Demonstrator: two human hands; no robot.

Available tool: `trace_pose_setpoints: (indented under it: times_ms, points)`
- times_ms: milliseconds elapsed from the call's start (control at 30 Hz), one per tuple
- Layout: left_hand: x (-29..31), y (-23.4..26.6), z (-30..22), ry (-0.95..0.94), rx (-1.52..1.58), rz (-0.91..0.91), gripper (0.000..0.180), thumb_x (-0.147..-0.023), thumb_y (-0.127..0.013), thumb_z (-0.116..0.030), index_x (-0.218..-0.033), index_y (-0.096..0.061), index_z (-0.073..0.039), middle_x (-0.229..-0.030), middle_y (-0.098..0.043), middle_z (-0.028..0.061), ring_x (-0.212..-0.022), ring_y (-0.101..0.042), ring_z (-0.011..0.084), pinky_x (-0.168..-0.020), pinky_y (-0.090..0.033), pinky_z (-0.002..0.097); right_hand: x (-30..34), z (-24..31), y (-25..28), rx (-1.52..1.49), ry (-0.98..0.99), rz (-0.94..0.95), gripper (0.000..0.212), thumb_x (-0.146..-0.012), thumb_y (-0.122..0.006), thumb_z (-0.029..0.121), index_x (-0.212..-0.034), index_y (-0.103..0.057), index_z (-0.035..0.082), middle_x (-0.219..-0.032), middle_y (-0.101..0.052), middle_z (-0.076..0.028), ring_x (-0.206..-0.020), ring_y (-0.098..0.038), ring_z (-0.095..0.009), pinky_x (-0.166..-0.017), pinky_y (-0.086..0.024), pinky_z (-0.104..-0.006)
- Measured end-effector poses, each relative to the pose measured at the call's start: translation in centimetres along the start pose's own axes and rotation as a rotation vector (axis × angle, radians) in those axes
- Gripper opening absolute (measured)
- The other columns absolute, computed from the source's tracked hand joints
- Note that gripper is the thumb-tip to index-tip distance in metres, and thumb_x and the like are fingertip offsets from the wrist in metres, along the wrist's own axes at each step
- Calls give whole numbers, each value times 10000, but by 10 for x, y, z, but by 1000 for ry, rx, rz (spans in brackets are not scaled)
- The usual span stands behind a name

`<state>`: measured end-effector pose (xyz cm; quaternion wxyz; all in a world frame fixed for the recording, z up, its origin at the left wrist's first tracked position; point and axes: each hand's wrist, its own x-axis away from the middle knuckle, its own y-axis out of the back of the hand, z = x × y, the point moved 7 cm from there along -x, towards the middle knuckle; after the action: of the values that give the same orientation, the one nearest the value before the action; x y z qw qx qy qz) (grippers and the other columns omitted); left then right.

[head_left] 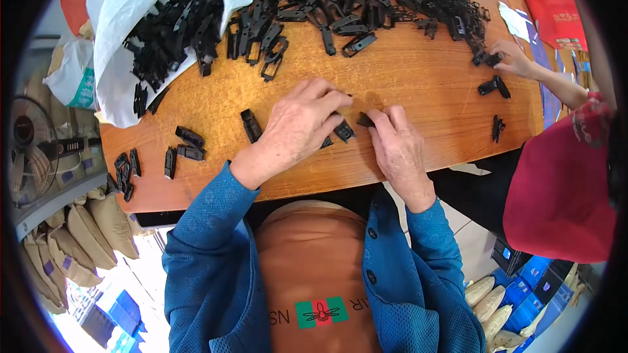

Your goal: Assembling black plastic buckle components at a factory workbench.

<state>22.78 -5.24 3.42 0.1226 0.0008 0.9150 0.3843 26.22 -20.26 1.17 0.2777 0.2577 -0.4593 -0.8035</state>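
My left hand (297,121) is over the middle of the table, its fingers bent and closed. A small dark bit shows at its fingertips, too small to name. Just below those fingers is a black plastic part (343,131); I cannot tell whether the hand touches it. My right hand (397,147) pinches a small black plastic piece (365,119) between thumb and fingers, a short way to the right. Beside my left wrist lies another black plastic part (250,125). Several similar parts (190,144) lie farther left.
Loose black plastic frames (320,0) are heaped along the table's far side. More spill from a white sack (118,46) at the far left. On the right, a co-worker's hand (513,59) holds a black part near a pair of parts (494,87). A fan (29,137) stands left.
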Motion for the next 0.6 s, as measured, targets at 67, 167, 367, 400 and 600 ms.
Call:
trace_pose_setpoints:
  times_ms: [67,167,367,400,600]
  points:
    - [2,-4,-5,13,-80,109,351,-726,-695,-74,-1061,-593,-85,-1043,-530,116,-987,-523,322,-804,-463,402,5,-3,-2,-3,-2,-17,290,-758,-657,37,-1036,-576,29,-922,-522,-130,-779,-584,-324,-646,-484,-405]
    - [5,-6,-6,33,-176,187,376,-702,-725,-119,-1055,-602,-83,-1079,-523,125,-1012,-516,327,-815,-458,398,3,-3,-1,-55,-8,-15,264,-740,-644,1,-994,-574,12,-898,-528,-134,-802,-576,-326,-676,-483,-400]
    - [6,-10,-16,-69,-148,303,339,-709,-716,-107,-1030,-611,-81,-1101,-526,122,-1029,-506,318,-854,-452,395,23,-22,19,-235,-71,-234,195,-780,-638,-17,-957,-563,17,-866,-553,-124,-742,-586,-287,-629,-482,-353]
    - [4,-10,-15,-80,-151,303,339,-709,-716,-107,-1030,-611,-81,-1101,-526,122,-1029,-506,318,-854,-452,395,27,-30,18,-317,-127,-233,173,-793,-641,-17,-944,-564,20,-848,-556,-115,-693,-587,-258,-600,-478,-325]
    - [-1,-21,-7,-100,-251,252,275,-723,-683,-29,-984,-607,-70,-1027,-541,106,-979,-524,302,-791,-492,386,35,-40,6,-514,-210,-204,124,-814,-645,-30,-909,-582,19,-809,-541,-53,-635,-525,-111,-569,-430,-228]
